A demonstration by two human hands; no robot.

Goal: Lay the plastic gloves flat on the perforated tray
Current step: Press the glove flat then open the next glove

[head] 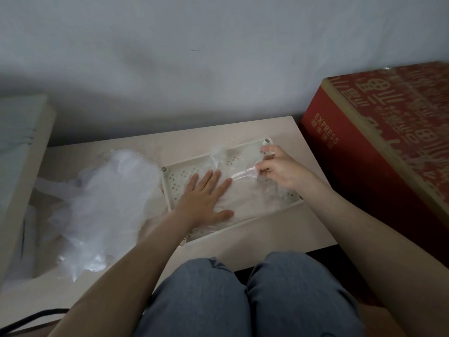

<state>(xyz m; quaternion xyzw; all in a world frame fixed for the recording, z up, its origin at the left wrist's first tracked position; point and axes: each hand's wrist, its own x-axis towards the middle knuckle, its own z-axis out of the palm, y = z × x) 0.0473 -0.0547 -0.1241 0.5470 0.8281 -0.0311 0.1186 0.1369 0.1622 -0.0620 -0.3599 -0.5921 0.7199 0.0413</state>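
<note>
Left hand [206, 193]: fingers straight, palm pressing the glove [245, 190] onto the tray's [176, 183] middle, likely to anchor it.
Right hand [279, 169]: pinches the glove's edge near the tray's far right corner, seemingly pulling it smooth.
Glove: on the tray, wrinkled at the far side.
Pile [109, 195]: more plastic, just left of the tray.
Room: red box [364, 154] right of the tray; table [267, 229] bare along its near rim.

Showing, at frame centre, a cream-white perforated tray [175, 181] dotted with rows of small dark holes. Showing clear, faintly glossy plastic gloves [245, 195] over it. Showing a milky-white plastic heap [109, 198] at left, a pale beige counter [279, 229] beneath, a red box [364, 152] patterned with gold lettering at right, and blue-grey trousers [206, 300] at bottom.
</note>
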